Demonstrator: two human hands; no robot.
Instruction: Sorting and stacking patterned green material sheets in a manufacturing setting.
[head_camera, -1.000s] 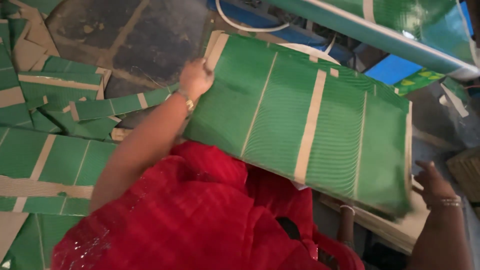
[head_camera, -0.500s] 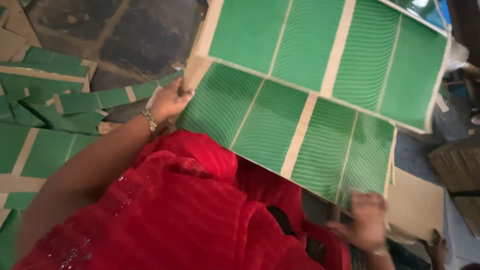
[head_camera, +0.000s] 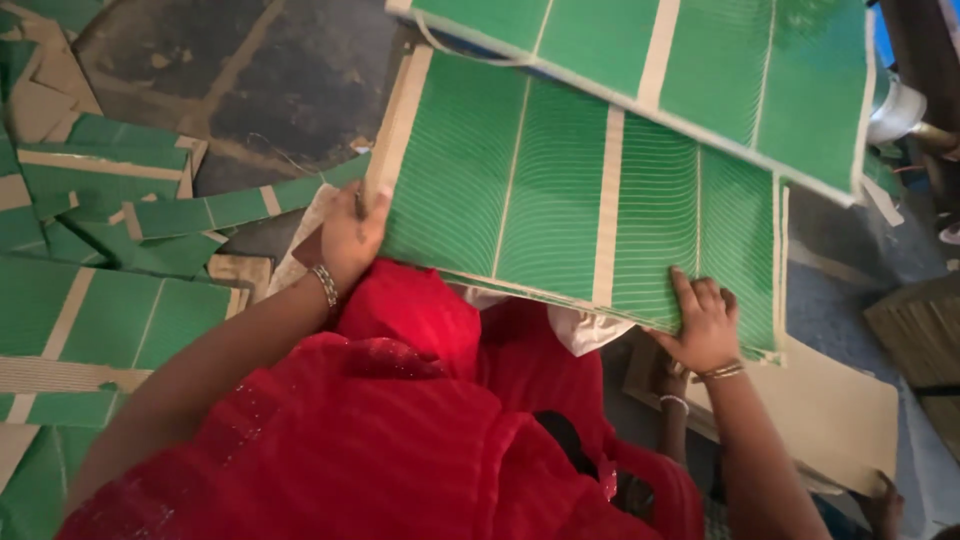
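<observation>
Across the frame's middle, I see my left hand and right hand pinching only the edges of the green printed cardboard sheet, which could sag or slip.

A dark stained floor carries scattered green-and-tan cardboard offcuts along its left side.

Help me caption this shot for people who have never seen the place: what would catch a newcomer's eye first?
First, the big green printed cardboard sheet filling the upper middle, gripped by the left hand at its left edge and the right hand at its lower edge. A second green sheet overlaps it along the top. Bright red clothing fills the bottom, and green cardboard offcuts litter the dark floor at left.
</observation>
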